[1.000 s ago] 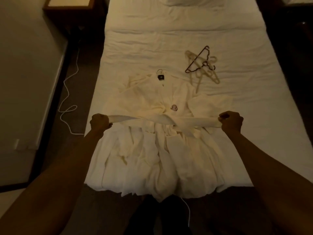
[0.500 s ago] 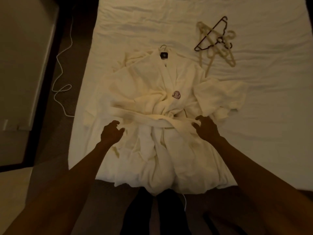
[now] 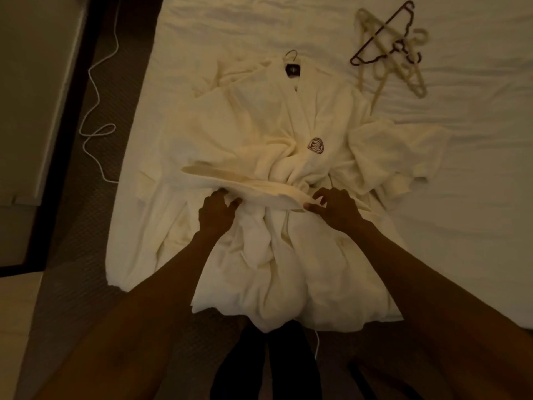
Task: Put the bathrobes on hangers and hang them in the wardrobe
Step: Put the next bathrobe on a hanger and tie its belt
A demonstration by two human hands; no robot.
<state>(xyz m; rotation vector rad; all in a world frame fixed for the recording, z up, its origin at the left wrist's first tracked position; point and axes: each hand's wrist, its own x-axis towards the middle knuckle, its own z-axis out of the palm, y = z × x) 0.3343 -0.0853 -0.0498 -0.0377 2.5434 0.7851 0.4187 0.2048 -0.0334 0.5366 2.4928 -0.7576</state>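
Legs (image 3: pixel 265 362) in dark cloth stand nearest you, at the foot of the white-sheeted bed (image 3: pixel 461 183). The cream towelling bathrobe (image 3: pixel 259 134) lies front-up on that bed, its hem spilling over the near edge. Your left hand (image 3: pixel 217 210) grips the flat cream belt (image 3: pixel 251 186) at the robe's waist, fingers curled round the band. Your right hand (image 3: pixel 337 207) pinches the same belt between thumb and forefinger, just beside the left, its other fingers spread. Beyond them a dark red emblem (image 3: pixel 315 145) sits on the chest. A metal hanger hook (image 3: pixel 291 54) pokes out at the collar. Farther right, a pile of loose hangers (image 3: pixel 389 47), one dark and the others pale, rests on the sheet. A thin white cable (image 3: pixel 95 111) trails on the floor to the left.
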